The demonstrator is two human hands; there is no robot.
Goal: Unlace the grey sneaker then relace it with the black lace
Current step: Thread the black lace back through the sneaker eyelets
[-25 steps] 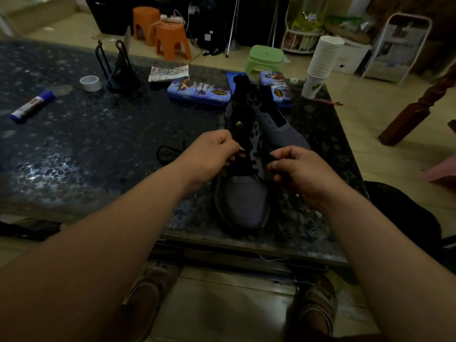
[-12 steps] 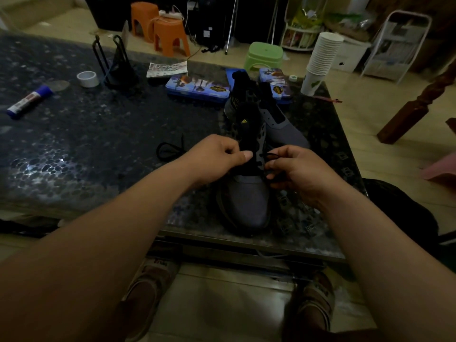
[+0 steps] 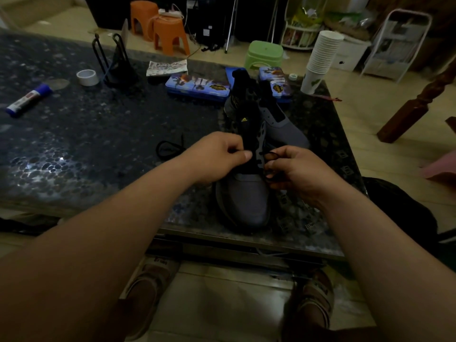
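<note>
The sneaker (image 3: 246,201) stands on the table (image 3: 98,134) at its near edge, toe toward the person, with a second sneaker (image 3: 283,129) just beside it on the far right. The left hand (image 3: 217,156), fingers curled and thumb against forefinger, pinches the sneaker's left eyelet edge beside the black tongue. The right hand (image 3: 298,169) pinches a loop of the lace (image 3: 270,154) at the right eyelets, its fingers curled around it.
</note>
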